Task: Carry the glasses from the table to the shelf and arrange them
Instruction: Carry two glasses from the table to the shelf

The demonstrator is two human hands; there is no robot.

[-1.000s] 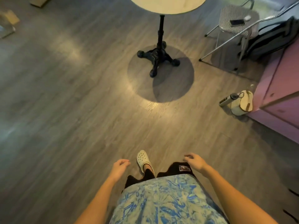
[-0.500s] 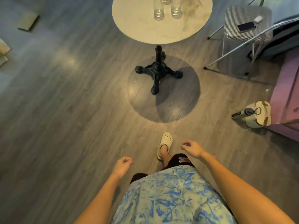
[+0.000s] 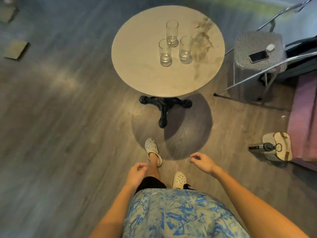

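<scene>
Three clear tall glasses stand upright, close together, on a round pale marble table [image 3: 137, 66]: a front left glass [image 3: 165, 53], a front right glass [image 3: 185, 50] and a back glass [image 3: 172, 33]. My left hand [image 3: 136, 172] hangs low in front of my body, fingers loosely curled, holding nothing. My right hand [image 3: 202, 161] is also low and empty, its fingers loosely bent. Both hands are well short of the table, above the floor. No shelf shows in the view.
The table's black cast-iron foot [image 3: 163, 107] sticks out toward my feet. A metal-framed chair [image 3: 257, 50] with a checked seat and a phone [image 3: 259, 56] stands right of the table. A pale bag with a dark bottle [image 3: 274, 148] lies by a purple cabinet [image 3: 303, 121].
I have walked toward the table; the tabletop and all three glasses have come into full view and closer. Both empty hands stayed low by my body.
</scene>
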